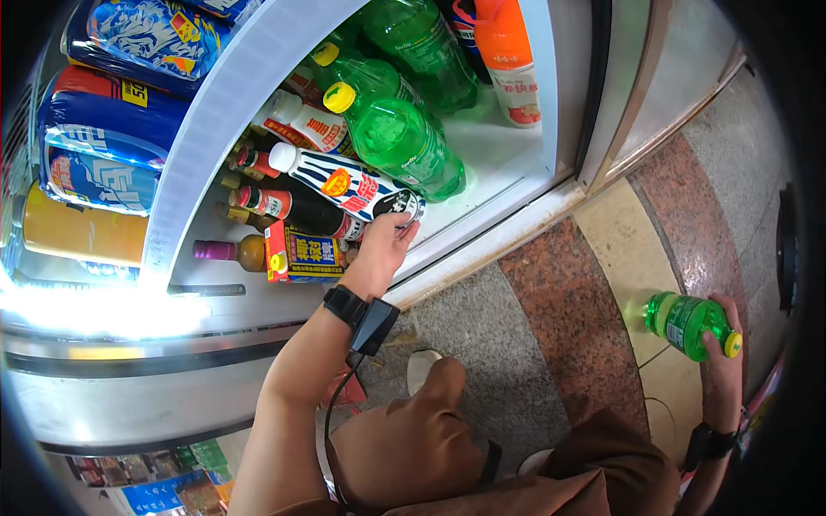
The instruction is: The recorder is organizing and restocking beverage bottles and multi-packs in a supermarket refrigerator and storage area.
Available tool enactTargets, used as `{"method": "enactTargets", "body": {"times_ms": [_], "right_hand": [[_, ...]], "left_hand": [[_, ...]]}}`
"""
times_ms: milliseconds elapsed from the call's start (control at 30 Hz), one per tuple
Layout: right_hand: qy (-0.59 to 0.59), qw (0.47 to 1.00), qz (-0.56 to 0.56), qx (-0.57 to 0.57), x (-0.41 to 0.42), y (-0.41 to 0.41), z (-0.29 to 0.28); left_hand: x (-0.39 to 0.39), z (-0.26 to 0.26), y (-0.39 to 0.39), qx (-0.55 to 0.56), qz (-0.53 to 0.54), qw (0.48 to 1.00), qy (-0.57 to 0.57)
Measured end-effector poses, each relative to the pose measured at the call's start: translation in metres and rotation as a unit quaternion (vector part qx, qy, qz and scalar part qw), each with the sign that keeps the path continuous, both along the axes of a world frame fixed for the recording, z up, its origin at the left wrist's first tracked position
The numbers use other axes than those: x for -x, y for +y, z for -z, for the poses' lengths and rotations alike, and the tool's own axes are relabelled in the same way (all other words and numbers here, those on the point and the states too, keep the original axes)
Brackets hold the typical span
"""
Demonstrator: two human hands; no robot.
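Note:
My left hand [381,248] reaches into a lit display fridge, its fingers at the base of a white-capped bottle with a blue-and-white striped wrap [352,187]. That bottle leans beside a large green Sprite bottle [410,145] with a yellow cap. Below it are a dark bottle with a red cap [297,206] and a coconut drink carton [306,255]. Out at the right, over the floor, my right hand [726,348] grips another green soda bottle [690,322] with a yellow cap. Whether my left fingers hold the striped bottle's weight cannot be told.
More green bottles [419,51] and an orange-topped bottle [506,64] stand deeper in the fridge. Shrink-wrapped blue packs [110,122] and a yellow drink bottle [84,222] fill the upper left. The fridge's metal sill [484,248] borders a striped stone floor [561,309]. My knees are bent below.

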State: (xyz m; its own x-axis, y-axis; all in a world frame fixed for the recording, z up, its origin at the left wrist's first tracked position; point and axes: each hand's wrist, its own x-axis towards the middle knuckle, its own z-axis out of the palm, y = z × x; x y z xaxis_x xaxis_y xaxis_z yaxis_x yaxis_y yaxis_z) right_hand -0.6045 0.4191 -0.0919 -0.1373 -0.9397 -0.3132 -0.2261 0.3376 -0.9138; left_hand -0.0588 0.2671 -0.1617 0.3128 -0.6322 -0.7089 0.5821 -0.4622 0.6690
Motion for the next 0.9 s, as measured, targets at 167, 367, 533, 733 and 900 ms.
{"method": "enactTargets", "body": {"times_ms": [167, 367, 533, 733, 900], "right_hand": [[-0.004, 1.0, -0.009, 0.0, 0.001, -0.003, 0.0], [0.034, 0.999, -0.016, 0.011, 0.005, -0.001, 0.004], [0.045, 0.999, -0.006, 0.011, -0.002, 0.0, 0.002], [0.03, 0.999, -0.015, 0.004, 0.003, 0.0, 0.003], [0.049, 0.999, 0.001, 0.011, -0.002, 0.001, 0.002]], "left_hand": [[-0.038, 0.026, 0.005, 0.112, 0.196, 0.961, -0.162], [-0.012, 0.017, -0.003, 0.127, 0.111, 0.982, -0.081], [0.0, 0.003, -0.014, 0.131, 0.088, 0.986, -0.059], [0.005, -0.005, -0.017, 0.045, -0.039, 0.998, 0.035], [-0.006, 0.001, -0.018, 0.018, -0.002, 0.999, 0.037]]}}
